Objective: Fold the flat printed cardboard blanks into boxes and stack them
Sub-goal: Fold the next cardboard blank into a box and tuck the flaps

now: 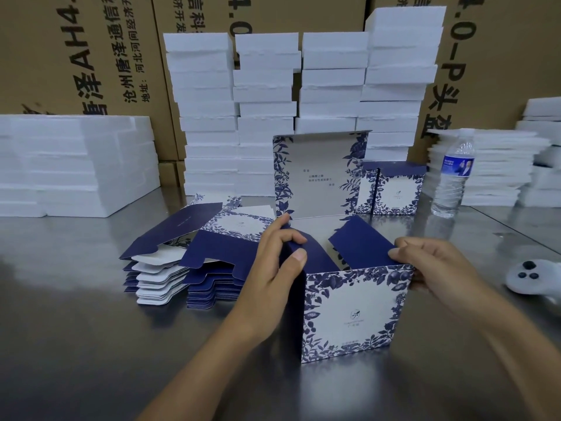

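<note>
A half-formed blue-and-white floral box (349, 311) stands upright on the metal table in front of me, its lid panel raised at the back and its navy side flaps folded inward. My left hand (273, 268) pinches the left navy flap between thumb and fingers. My right hand (437, 265) grips the box's upper right corner, thumb on the right navy flap. A pile of flat printed blanks (194, 262) lies to the left of the box. Behind it, a finished small box (391, 189) stands at the back right.
Stacks of white foam blocks (264, 110) stand behind, with more foam at the left (73, 162) and right (491, 168). A water bottle (453, 174) stands right of the finished box. A white controller (534, 276) lies at the right edge. Brown cartons form the back wall.
</note>
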The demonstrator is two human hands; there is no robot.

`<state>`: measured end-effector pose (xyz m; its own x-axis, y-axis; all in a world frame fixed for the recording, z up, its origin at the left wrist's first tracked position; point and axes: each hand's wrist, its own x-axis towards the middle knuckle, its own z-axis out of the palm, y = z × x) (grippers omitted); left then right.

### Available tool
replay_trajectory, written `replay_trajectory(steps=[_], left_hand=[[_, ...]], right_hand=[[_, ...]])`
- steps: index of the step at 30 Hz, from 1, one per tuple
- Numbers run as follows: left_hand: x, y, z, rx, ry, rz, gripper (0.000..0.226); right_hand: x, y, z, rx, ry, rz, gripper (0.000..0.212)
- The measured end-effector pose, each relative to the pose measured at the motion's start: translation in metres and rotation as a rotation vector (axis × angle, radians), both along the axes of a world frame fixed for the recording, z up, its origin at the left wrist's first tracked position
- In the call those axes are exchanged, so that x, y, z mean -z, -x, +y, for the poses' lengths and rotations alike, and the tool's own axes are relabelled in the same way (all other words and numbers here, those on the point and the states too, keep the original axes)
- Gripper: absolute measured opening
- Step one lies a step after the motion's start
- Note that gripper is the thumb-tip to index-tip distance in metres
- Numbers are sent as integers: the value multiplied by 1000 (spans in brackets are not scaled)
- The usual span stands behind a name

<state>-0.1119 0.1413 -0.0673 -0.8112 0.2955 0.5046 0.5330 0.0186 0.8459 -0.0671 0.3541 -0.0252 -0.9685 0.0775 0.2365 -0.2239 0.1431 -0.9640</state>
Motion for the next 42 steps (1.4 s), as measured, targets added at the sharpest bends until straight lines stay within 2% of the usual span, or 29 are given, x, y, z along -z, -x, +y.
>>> replay_trajectory(steps=[10,13,17,21,25,31,34,38,40,42], left_hand=[[1,-1,-2,-15,-22,12,22],[0,-2,-3,-21,-25,-1,25],[-3,-6,-4,-14,-30,-27,29],[-6,-11,-6,-58,-80,-29,31],[-11,-15,-6,-28,-193,-45,48],[-13,-12,-9,-14,-149,-48,64],[-13,-11,-11,1,-142,-31,62],[-10,-10,-10,12,-85,2,43],[-9,-11,-11,34,-102,-20,38],[-13,-7,-7,36,-80,-24,30]], right_hand=[[6,1,-3,-21,38,70,47],[8,-3,-3,-70,31,93,37],[13,-2,-1,-113,140,63,21],[15,-1,-1,-87,141,68,20],[16,2,1,-67,174,133,21],[23,6,-2,5,173,160,20],[27,7,-11,44,202,140,23],[29,10,-22,192,120,210,31],[28,8,-25,174,79,214,35],[28,6,-25,92,203,177,40]])
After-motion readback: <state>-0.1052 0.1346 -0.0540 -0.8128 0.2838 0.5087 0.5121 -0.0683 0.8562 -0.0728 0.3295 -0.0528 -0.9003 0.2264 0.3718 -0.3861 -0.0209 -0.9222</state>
